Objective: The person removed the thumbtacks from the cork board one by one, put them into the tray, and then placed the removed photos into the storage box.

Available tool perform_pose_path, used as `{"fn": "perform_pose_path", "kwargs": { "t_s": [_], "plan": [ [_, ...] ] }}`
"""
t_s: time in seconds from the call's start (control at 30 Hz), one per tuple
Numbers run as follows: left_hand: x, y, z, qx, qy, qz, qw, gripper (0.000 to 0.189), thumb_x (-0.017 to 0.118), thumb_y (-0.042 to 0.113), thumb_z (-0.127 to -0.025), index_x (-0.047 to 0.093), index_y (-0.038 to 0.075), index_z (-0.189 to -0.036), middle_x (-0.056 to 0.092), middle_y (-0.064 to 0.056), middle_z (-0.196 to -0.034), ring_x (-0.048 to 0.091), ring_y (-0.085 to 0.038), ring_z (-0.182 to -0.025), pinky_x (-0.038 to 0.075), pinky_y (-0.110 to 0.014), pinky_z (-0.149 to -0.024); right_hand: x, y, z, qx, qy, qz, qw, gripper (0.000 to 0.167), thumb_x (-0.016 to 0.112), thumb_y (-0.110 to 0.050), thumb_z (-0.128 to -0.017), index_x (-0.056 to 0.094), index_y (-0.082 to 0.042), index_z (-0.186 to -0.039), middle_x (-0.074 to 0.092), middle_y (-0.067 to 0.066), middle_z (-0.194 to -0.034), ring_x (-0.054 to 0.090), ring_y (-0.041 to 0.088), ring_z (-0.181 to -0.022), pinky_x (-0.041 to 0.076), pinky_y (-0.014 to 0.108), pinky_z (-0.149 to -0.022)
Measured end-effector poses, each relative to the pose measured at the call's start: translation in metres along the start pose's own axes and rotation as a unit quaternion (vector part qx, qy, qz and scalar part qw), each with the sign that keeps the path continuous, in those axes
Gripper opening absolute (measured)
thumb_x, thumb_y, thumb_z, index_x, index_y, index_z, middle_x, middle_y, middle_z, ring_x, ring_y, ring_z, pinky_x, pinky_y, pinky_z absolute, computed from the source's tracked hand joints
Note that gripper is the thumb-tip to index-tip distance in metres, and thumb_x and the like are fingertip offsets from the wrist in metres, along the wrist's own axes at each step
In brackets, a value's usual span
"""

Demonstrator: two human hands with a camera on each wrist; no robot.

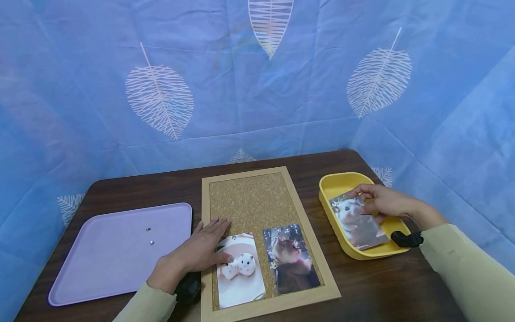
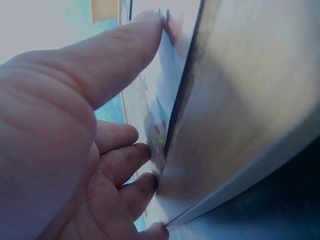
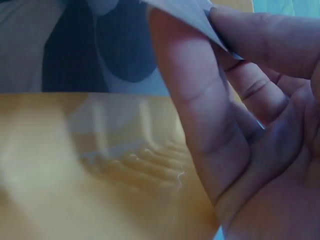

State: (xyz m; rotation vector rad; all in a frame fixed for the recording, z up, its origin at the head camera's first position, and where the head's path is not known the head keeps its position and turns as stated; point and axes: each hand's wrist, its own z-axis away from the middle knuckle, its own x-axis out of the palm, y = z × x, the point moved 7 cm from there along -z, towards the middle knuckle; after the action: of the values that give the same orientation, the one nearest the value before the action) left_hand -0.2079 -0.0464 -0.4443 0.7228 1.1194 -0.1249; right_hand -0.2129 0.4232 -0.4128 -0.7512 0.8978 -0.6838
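My left hand (image 1: 203, 246) lies with fingers spread on the left side of the framed cork board (image 1: 249, 197). Its thumb rests on a picture card with two white figures (image 1: 241, 273), pinned at the top by a small silver tack (image 1: 234, 238). Beside that card is a second picture card (image 1: 290, 261) with a furry animal in pink light. Over the yellow tray (image 1: 342, 241), my right hand (image 1: 378, 201) pinches a picture card of a white furry animal (image 1: 350, 219) by its edge. In the right wrist view the card's edge (image 3: 192, 15) sits between thumb and finger.
A lilac tray (image 1: 116, 255) holding two small silver tacks (image 1: 151, 243) lies left of the board. All stand on a dark wooden table (image 1: 157, 188), with a blue leaf-patterned cloth (image 1: 217, 89) hanging behind. Dark wrist devices (image 1: 406, 239) are strapped to both wrists.
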Motion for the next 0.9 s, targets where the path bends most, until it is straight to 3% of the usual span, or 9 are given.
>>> {"fn": "perform_pose_path", "kwargs": {
  "t_s": [0.53,0.8,0.9],
  "plan": [
    [0.0005,-0.0002,0.0011,-0.001,-0.001,0.012,0.9999,0.096,0.078,0.050,-0.092,0.034,0.006,-0.165,0.032,-0.013,-0.172,0.018,-0.035,-0.163,0.010,-0.065,-0.129,0.0020,-0.0025,0.0006,-0.002,0.015,0.005,0.9999,0.049,0.067,-0.002,-0.100,0.048,0.005,-0.144,0.048,0.014,-0.102,0.041,0.014,-0.056,0.046,0.028,-0.049],
    [0.0010,-0.0011,0.0005,0.000,0.001,0.012,0.9999,0.096,0.079,0.050,-0.091,0.035,0.006,-0.165,0.033,-0.013,-0.172,0.018,-0.035,-0.163,0.010,-0.065,-0.129,-0.0012,-0.0064,0.0050,-0.011,0.011,0.019,0.9997,0.044,0.064,-0.010,-0.105,0.050,0.005,-0.145,0.059,0.016,-0.103,0.061,0.019,-0.079,0.061,0.040,-0.057],
    [0.0011,-0.0010,0.0004,0.000,0.000,0.013,0.9999,0.096,0.078,0.050,-0.092,0.035,0.006,-0.165,0.033,-0.013,-0.172,0.018,-0.035,-0.163,0.010,-0.065,-0.129,-0.0023,-0.0075,0.0065,-0.005,0.015,0.036,0.9992,0.045,0.063,-0.012,-0.106,0.049,0.003,-0.147,0.062,0.018,-0.105,0.062,0.021,-0.077,0.061,0.041,-0.057]
  ]
}}
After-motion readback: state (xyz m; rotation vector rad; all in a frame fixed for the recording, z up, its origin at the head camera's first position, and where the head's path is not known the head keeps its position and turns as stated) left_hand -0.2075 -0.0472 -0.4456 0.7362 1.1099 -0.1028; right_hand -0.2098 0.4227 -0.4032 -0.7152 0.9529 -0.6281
